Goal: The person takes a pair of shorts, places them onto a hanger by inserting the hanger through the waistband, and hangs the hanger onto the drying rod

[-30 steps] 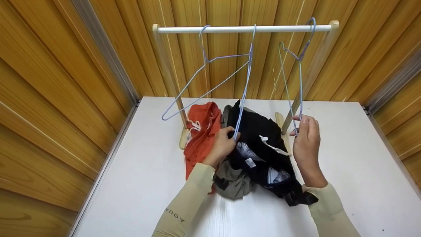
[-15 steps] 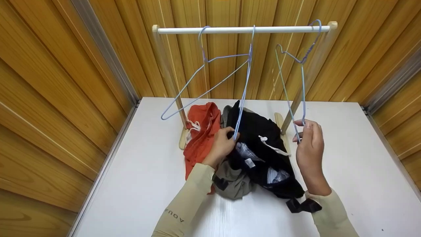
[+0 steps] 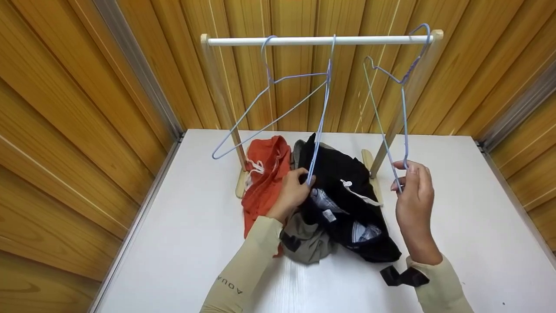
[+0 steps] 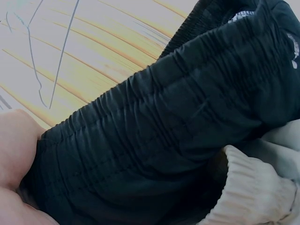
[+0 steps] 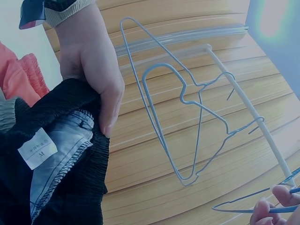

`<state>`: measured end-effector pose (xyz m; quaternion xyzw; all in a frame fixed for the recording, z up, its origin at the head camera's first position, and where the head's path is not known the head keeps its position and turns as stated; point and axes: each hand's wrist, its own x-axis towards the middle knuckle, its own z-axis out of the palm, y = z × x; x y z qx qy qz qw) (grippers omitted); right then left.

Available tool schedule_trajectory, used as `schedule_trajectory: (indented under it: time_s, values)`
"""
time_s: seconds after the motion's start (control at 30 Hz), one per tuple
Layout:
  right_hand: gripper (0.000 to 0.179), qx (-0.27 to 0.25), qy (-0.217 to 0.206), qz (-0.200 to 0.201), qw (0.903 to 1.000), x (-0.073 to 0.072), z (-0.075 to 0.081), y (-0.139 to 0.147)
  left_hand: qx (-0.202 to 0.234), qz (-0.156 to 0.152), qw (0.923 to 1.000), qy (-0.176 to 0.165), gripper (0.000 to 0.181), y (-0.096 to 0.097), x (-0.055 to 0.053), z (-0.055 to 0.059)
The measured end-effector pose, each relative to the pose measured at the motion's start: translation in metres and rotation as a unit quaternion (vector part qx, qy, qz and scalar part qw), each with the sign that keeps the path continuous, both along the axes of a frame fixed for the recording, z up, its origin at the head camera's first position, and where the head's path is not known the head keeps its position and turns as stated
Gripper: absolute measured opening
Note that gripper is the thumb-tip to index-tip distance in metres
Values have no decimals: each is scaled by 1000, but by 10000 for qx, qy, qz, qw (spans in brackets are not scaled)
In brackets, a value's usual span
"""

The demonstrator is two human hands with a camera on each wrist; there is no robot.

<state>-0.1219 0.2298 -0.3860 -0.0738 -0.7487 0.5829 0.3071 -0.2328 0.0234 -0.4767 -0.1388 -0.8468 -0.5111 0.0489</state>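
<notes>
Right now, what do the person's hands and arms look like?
The left hand and right hand are bare, without gloves. The left sleeve and right sleeve are long and pale tan. Dark letters are printed on the left one. Black angular pieces show near both wrists.

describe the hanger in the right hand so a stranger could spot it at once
Find the white rail before the wooden back wall. By its right end, a bluish wire hanger slants down. Unlike the two hangers to its left, the right hand grips it.
</notes>
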Motion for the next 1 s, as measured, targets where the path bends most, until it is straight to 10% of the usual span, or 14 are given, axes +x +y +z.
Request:
schedule_trajectory:
  time_s: [1.0]
  values:
    - [39, -146, -111, -229, 9996, 28, -17, 13, -17, 114, 9997, 196, 9, 0, 1, 0]
